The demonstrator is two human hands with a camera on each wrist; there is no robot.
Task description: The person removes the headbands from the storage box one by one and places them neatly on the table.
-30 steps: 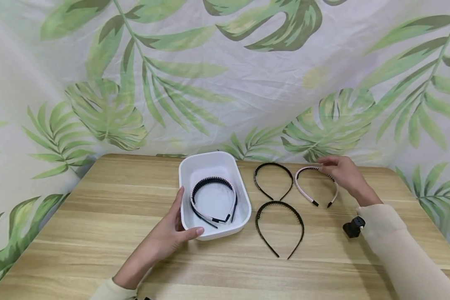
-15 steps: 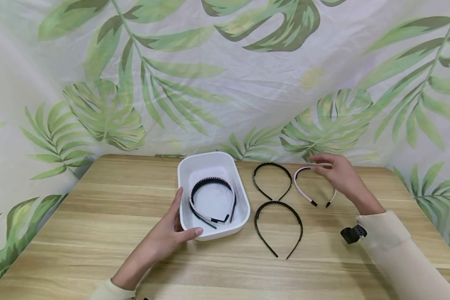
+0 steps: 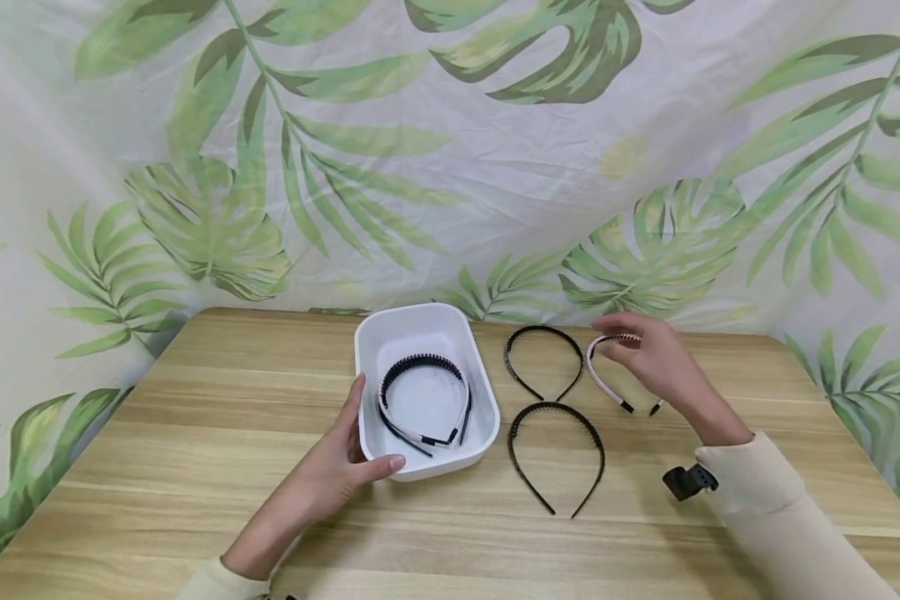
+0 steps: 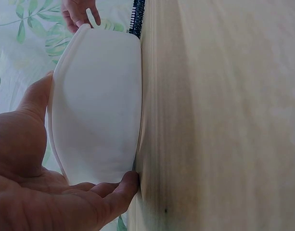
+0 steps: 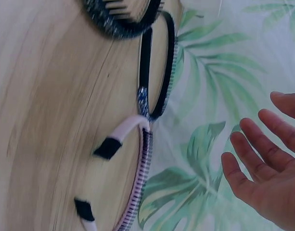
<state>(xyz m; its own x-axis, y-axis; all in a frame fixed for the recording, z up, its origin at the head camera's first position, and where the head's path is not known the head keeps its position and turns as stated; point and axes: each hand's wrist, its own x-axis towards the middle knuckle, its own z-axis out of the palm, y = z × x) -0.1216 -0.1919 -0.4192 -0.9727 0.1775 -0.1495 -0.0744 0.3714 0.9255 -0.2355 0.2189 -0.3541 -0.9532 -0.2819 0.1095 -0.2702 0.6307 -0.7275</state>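
Note:
My left hand (image 3: pixel 326 471) holds the near left corner of a white plastic box (image 3: pixel 489 400), thumb over the front edge and fingers along the left side. Inside the box lie a pale headband (image 3: pixel 425 360) and a dark one, overlapping. My right hand (image 3: pixel 656 358) hovers above a pink toothed headband (image 3: pixel 606 385), covering part of it. In the right wrist view its spread fingers hold nothing, apart from the pink headband (image 5: pixel 136 180). Left of it lies a black headband (image 3: pixel 509 367), and nearer to me a second black headband (image 3: pixel 602 450). The left wrist view shows the box's outer wall (image 4: pixel 96 106).
A wood-grain table (image 3: pixel 217 433) carries everything. Behind it hangs a white cloth (image 3: pixel 525 167) printed with green leaves. A black wrist camera (image 3: pixel 688 482) sits at the right cuff.
My right hand has shifted left over the pink headband, hiding more of its right side. The left hand, the box and the headbands stay where they were.

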